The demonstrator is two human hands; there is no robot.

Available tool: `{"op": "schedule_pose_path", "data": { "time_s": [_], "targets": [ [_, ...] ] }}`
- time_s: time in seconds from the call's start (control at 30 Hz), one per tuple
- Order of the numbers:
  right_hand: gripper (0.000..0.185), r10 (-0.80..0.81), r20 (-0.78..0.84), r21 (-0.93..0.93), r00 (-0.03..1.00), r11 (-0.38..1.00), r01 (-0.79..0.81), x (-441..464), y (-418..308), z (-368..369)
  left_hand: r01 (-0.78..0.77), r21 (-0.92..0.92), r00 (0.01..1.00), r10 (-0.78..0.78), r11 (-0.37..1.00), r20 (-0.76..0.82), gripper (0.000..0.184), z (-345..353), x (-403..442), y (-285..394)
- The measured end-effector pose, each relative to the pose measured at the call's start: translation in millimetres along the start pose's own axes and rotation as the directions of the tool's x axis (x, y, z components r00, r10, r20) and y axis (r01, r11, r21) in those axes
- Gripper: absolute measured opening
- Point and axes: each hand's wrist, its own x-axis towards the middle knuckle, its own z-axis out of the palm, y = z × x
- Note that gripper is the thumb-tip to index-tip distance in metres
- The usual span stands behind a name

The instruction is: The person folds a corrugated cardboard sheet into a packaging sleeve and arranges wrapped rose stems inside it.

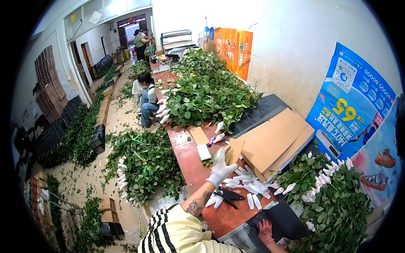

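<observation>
Held a small, flat, rectangular piece of brown cardboard (236, 151) in the white-gloved left hand (221, 169), grasping the near left edge between fingers and thumb. Held it up over a long, red-topped worktable (179, 145), between a small white box (203, 152) and a stack of large, flat, brown cardboard sheets (276, 141). Slanted its long axis upward and slightly to the right, pointing the far end away from the body and the near end back at the gloved palm. Could not tell how much of the piece ran down behind the thumb.

Rested the right hand (265, 232) low at the near end of the table, fingers outspread against a smooth black sheet (291, 219), clasping nothing visible.

Had many short, flat white strips (254, 185) strewn just beyond the left wrist, lying at mixed angles and partly overlapping, with a black-handled hand tool (228, 195) close beside them. Had a pile of leafy green stems with pale pink buds (333, 211) at the right, and a larger leafy green heap (211, 95) farther along the table, buds pointing toward the left edge.
</observation>
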Motion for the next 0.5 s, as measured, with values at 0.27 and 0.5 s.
{"op": "schedule_pose_path", "data": {
  "time_s": [0.27, 0.5],
  "targets": [
    [0.066, -0.031, 0.117, 0.300, 0.993, 0.954, -0.006, 13, 2, -81, 0.075, 0.023, 0.974, -0.079, 0.997, 0.211, 0.069, -49, 1, 57],
    [0.072, 0.401, 0.087, 0.990, 0.912, -0.134, -0.035, -7, -19, -256, 0.787, -0.582, 0.359, 0.618, 0.202, 0.699, 0.073, -8, -51, 156]
  ]
}}
